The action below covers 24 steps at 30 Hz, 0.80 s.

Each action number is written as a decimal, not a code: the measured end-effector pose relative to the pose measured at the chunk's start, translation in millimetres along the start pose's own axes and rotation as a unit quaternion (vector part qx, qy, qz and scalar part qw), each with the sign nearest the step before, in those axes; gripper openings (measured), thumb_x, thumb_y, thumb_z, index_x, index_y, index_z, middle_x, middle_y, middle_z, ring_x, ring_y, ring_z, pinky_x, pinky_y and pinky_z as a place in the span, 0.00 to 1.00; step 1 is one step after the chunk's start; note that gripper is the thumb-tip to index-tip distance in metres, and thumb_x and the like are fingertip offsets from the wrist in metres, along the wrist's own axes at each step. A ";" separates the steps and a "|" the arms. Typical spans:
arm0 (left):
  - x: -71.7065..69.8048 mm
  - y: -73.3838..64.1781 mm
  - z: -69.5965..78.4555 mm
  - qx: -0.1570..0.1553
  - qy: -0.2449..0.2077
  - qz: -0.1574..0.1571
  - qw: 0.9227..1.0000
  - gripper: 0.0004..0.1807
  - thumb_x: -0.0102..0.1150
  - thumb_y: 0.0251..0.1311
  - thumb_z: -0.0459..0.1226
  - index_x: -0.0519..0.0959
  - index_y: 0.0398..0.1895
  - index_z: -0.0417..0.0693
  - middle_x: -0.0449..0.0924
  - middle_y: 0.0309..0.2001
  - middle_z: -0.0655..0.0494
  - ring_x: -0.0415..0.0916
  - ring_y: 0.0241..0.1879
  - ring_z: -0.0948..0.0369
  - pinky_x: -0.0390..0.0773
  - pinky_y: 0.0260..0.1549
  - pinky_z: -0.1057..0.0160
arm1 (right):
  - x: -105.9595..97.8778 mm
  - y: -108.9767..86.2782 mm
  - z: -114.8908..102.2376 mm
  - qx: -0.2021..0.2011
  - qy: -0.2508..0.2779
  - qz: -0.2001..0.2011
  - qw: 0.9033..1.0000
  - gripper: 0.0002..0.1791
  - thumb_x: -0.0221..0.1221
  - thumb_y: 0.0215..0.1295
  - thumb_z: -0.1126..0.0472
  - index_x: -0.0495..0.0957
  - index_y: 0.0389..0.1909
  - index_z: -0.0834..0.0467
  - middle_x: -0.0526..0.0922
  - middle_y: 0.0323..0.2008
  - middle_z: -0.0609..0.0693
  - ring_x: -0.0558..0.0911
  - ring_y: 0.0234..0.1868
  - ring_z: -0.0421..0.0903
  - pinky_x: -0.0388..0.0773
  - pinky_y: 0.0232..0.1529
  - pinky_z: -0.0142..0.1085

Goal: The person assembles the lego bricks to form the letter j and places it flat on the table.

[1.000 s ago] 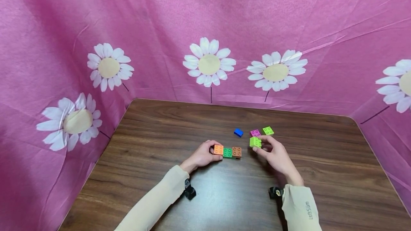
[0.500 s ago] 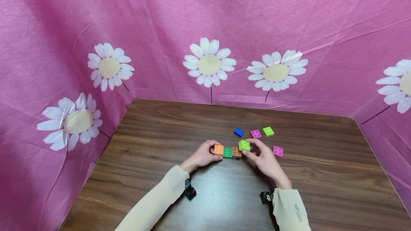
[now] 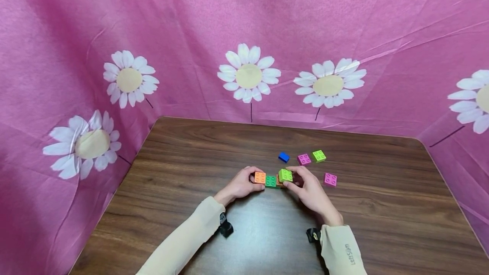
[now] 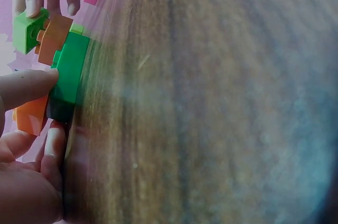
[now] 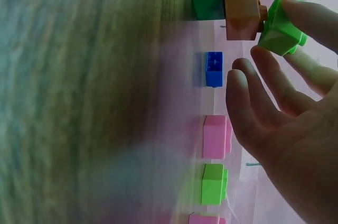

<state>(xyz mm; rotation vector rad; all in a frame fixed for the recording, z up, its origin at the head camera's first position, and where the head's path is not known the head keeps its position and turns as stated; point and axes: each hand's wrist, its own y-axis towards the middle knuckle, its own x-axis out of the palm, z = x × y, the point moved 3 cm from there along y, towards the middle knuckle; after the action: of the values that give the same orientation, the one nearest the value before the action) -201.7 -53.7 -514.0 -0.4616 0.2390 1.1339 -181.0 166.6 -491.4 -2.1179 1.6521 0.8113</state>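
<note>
On the table, my left hand (image 3: 241, 184) grips the left end of a row of toy building bricks, finger and thumb around the orange brick (image 3: 260, 177). The orange brick and a brown brick (image 5: 240, 10) sit raised on either side of the studs of a long green brick (image 4: 73, 71). My right hand (image 3: 311, 190) pinches a lime green brick (image 3: 285, 175) between thumb and fingers. That brick is tilted right at the brown brick's studs in the right wrist view. From the head, it covers most of the brown brick.
Loose bricks lie behind and right of the row: a blue one (image 3: 284, 157), a pink one (image 3: 304, 159), a second lime green one (image 3: 318, 156) and another pink one (image 3: 330, 179). A pink curtain with daisies (image 3: 249, 76) hangs around the wooden table (image 3: 191, 147).
My right hand has carried the lime green brick left, from beside the loose pink brick to over the brown one. This uncovered the rightmost pink brick. My left hand stays in place.
</note>
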 end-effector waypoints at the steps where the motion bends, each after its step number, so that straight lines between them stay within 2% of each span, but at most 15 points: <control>1: -0.1 -0.1 0.1 0.001 0.001 0.001 1.000 0.21 0.71 0.50 0.34 0.79 0.50 0.47 0.73 0.38 0.54 0.69 0.33 0.63 0.69 0.35 0.66 | 0.1 0.2 -1.2 -0.002 -0.001 0.000 1.000 0.21 0.65 0.61 0.60 0.76 0.56 0.57 0.79 0.47 0.51 0.78 0.44 0.45 0.76 0.46 0.41; 5: -0.2 0.1 -0.1 0.006 0.006 0.005 1.000 0.21 0.71 0.50 0.34 0.80 0.49 0.47 0.73 0.38 0.54 0.70 0.33 0.63 0.69 0.35 0.66 | 0.4 1.1 -4.0 -0.009 -0.010 -0.004 1.000 0.21 0.65 0.61 0.60 0.76 0.55 0.57 0.79 0.49 0.52 0.78 0.47 0.49 0.75 0.50 0.48; 9: 0.6 1.4 -2.2 0.006 0.009 0.008 1.000 0.21 0.72 0.49 0.34 0.80 0.49 0.47 0.73 0.37 0.54 0.70 0.32 0.64 0.69 0.35 0.67 | 2.2 1.4 -3.8 -0.009 -0.016 -0.010 1.000 0.21 0.65 0.61 0.60 0.76 0.55 0.57 0.79 0.50 0.52 0.78 0.49 0.51 0.74 0.52 0.50; 24: 0.9 1.2 -2.0 0.015 0.006 0.010 1.000 0.21 0.72 0.49 0.33 0.80 0.48 0.46 0.73 0.36 0.53 0.69 0.32 0.64 0.68 0.34 0.68 | 6.8 1.3 -2.8 -0.004 -0.025 -0.013 1.000 0.22 0.65 0.60 0.60 0.75 0.56 0.55 0.79 0.48 0.50 0.79 0.46 0.45 0.77 0.48 0.44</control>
<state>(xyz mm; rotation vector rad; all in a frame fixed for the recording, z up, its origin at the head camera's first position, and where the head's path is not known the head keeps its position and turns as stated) -202.3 -53.6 -516.4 -0.4399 0.2714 1.1456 -180.4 159.3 -493.3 -2.1024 1.5966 0.8556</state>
